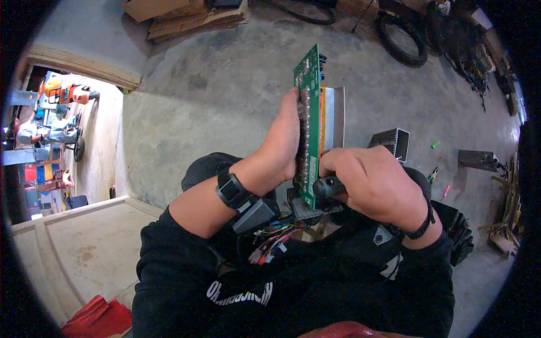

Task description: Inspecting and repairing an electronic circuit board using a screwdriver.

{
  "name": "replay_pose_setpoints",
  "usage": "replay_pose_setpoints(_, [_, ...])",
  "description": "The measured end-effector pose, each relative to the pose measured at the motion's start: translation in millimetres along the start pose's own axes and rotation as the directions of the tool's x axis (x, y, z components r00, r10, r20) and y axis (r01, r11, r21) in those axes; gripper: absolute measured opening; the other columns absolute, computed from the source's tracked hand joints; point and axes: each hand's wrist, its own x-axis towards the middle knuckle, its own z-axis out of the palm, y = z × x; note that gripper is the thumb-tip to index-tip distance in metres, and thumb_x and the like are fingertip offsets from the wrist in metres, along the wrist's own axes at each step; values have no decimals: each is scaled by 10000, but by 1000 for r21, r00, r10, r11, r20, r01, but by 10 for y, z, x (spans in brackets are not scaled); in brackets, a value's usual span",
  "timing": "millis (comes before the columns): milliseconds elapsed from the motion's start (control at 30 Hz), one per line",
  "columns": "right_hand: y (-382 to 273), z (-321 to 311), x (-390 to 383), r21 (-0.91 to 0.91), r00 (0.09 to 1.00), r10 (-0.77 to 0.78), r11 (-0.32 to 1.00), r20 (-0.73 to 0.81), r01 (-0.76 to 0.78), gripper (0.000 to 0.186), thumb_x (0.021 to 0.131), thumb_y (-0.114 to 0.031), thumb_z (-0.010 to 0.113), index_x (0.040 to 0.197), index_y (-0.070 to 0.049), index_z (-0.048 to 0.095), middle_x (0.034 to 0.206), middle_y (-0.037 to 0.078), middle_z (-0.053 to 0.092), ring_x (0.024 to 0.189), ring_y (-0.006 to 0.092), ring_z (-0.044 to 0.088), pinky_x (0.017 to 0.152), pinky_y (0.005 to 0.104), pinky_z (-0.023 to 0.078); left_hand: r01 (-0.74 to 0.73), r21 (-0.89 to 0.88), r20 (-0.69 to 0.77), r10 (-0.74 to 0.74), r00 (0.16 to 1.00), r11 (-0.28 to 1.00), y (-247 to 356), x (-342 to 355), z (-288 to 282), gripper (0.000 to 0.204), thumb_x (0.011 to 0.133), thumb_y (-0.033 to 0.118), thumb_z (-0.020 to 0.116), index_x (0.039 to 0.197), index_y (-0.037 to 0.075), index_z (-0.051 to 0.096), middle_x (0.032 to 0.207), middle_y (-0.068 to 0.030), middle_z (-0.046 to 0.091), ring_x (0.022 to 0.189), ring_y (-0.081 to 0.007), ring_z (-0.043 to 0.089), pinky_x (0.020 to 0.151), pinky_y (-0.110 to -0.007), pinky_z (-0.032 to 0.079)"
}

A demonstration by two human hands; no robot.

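A long green circuit board [309, 107] stands on edge in front of me, with an orange strip and a silver metal plate [336, 115] behind it. My left hand [279, 147] presses flat against the board's left face and grips it. My right hand [375, 183] is closed around the dark handle of a tool [328, 187] whose tip meets the board's lower end. A bundle of coloured wires [273, 239] hangs below the board over my lap.
A finned metal casing [393, 142] lies on the concrete floor just right of the board. A dark box [478, 159] and small tools lie further right. Tyres [401, 39] and cardboard [186, 17] are at the back. A wooden panel [73, 248] and red cloth [98, 318] sit at my left.
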Motion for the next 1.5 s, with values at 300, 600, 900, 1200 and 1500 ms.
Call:
replay_pose_setpoints(300, [-42, 55, -2, -45, 992, 112, 992, -60, -115, 441, 665, -8, 754, 1052, -55, 548, 857, 139, 656, 752, 355, 652, 609, 417, 501, -41, -3, -59, 41, 997, 999, 9, 16, 18, 495, 995, 543, 275, 870, 172, 578, 701, -14, 599, 607, -171, 594, 577, -336, 510])
replay_pose_setpoints(600, [-42, 60, 17, 5, 988, 145, 989, -52, -145, 475, 670, 14, 742, 1094, -45, 538, 878, 151, 660, 787, 360, 658, 645, 416, 507, -29, 12, 89, 28, 996, 1000, 16, 59, -145, 575, 1001, 551, 231, 1041, 113, 600, 874, -78, 646, 779, -206, 646, 725, -368, 549])
replay_pose_setpoints(900, [-27, 81, 6, 48, 992, 113, 993, -51, -111, 496, 635, 52, 735, 1083, -39, 543, 916, 144, 667, 810, 362, 663, 658, 408, 520, -11, -4, 79, 12, 997, 1000, 25, 53, -142, 533, 999, 535, 247, 953, 133, 594, 776, -43, 619, 684, -180, 618, 615, -333, 523])
replay_pose_setpoints(1200, [-45, 39, 21, 28, 988, 154, 988, 1, -154, 462, 680, 25, 717, 1100, -57, 541, 908, 155, 657, 824, 381, 650, 673, 429, 505, -32, -28, 30, 33, 999, 999, 7, 35, -89, 483, 977, 536, 287, 862, 164, 572, 689, -14, 589, 619, -187, 605, 592, -341, 518])
replay_pose_setpoints(1500, [-99, 103, 17, 80, 940, 339, 938, -16, -337, 522, 743, -13, 711, 1200, -61, 464, 919, 198, 646, 839, 410, 641, 694, 458, 506, -25, -39, 19, 26, 999, 999, 39, -9, -45, 508, 978, 557, 273, 908, 150, 569, 737, -34, 605, 655, -197, 617, 614, -367, 528])
